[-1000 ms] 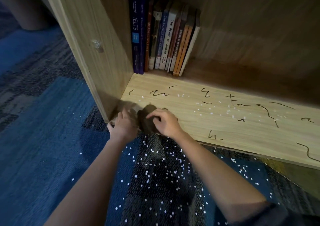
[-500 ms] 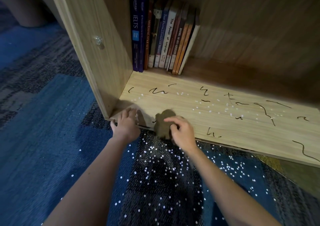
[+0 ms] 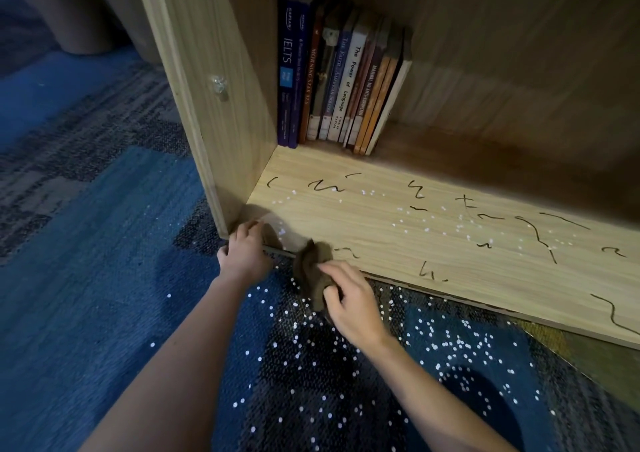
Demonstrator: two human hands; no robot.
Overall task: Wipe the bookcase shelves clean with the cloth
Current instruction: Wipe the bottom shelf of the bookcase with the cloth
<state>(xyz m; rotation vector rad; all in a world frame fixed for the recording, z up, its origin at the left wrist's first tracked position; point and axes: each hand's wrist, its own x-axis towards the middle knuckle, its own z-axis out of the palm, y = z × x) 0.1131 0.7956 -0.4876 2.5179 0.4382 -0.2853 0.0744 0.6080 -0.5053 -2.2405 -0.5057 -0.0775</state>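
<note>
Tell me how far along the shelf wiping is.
Barely started. Done: only the front left corner of the shelf looks mostly bare, and white specks lie on the carpet below it. In hand: the right hand grips the cloth at the shelf's front edge, the left hand resting on the corner. Left: black scribbles and specks across the rest.

Blue spine (image 3: pixel 286 70) reads "IELTS", white spine (image 3: pixel 348 84) "The Power of Language"
</note>
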